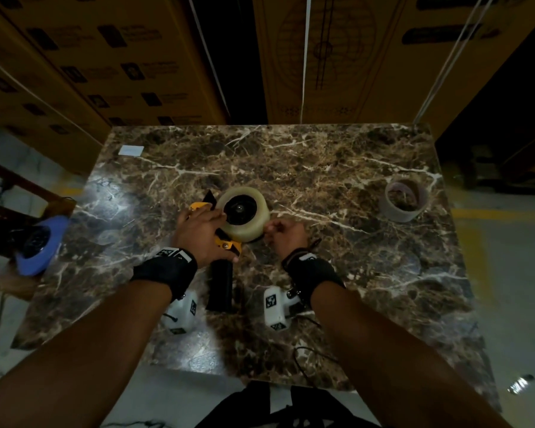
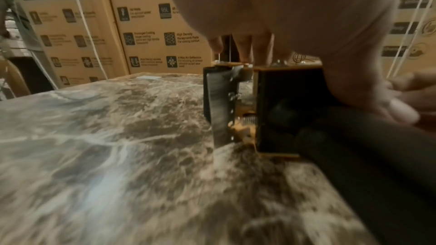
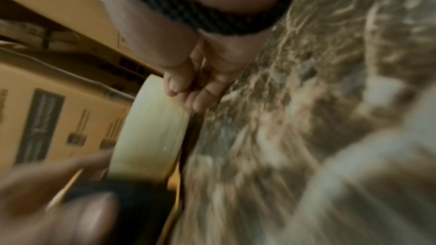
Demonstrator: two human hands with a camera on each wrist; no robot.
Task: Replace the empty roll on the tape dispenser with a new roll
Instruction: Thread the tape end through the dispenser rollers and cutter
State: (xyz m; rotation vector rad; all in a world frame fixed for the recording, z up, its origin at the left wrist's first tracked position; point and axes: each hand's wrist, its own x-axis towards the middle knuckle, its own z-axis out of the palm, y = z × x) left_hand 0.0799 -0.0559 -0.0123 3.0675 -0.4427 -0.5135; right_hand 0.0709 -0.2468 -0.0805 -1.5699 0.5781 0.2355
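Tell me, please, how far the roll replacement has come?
Done: the empty core lies apart on the table, and the new roll sits on the dispenser. In hand: left hand steadies the dispenser, right hand picks at the roll's edge. Left: threading the tape.

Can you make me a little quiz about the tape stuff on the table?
1. True or false: the new roll already sits on the dispenser.
2. Which hand touches the roll's outer side? A) left hand B) right hand
3. Fill in: the empty core stands on the ___ side of the table.

Key: 1 true; 2 B; 3 right.
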